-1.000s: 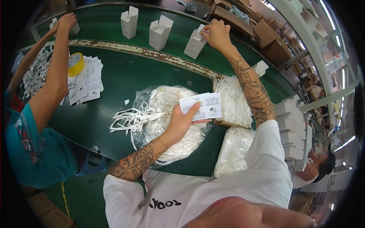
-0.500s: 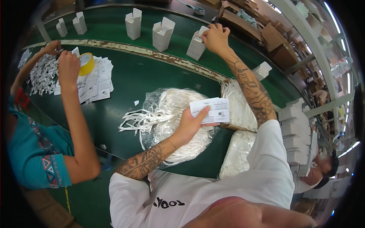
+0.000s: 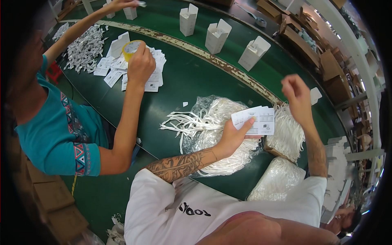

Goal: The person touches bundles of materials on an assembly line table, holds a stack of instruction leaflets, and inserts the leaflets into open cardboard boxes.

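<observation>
Near the green tabletop's (image 3: 192,81) front edge, the left hand (image 3: 232,136) pinches a stack of white cards (image 3: 255,121) above the cords (image 3: 212,122); the right hand (image 3: 296,92) hovers loosely curled, empty, apparently mid-packing, needing a cord next.

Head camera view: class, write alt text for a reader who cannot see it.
The person's left hand holds a small stack of white cards above a heap of white cords on a green table, while the right hand is raised, empty. A co-worker's hand grips a yellow tape roll.

White short-sleeved shirt, dark chest print; seemingly tattooed forearms.
</observation>
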Demonstrator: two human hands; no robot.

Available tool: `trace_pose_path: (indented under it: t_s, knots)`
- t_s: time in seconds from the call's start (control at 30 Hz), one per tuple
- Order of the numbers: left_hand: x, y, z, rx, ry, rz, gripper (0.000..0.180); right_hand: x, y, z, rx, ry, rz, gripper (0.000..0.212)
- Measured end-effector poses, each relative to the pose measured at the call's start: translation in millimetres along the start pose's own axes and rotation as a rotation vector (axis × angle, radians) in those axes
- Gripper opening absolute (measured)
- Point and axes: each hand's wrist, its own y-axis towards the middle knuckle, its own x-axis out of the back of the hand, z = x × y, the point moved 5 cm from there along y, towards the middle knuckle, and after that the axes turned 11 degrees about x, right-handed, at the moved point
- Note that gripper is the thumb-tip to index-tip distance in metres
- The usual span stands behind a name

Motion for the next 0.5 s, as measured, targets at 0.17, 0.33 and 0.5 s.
trace_pose_path:
  t_s: [0.17,0.33,0.5]
  knots:
    - [-2,-2,-4,-0.017,0.035,-0.010,0.036,-12,-69,4,-0.167,0.116,0.130,0.015]
    - [-3,0,-2,-0.022,0.103,-0.014,0.035,-12,-93,-15,-0.422,0.341,0.138,0.012]
    - [-6,3,-1,0.013,0.103,0.004,0.036,-10,-100,-23,-0.419,0.362,0.128,0.012]
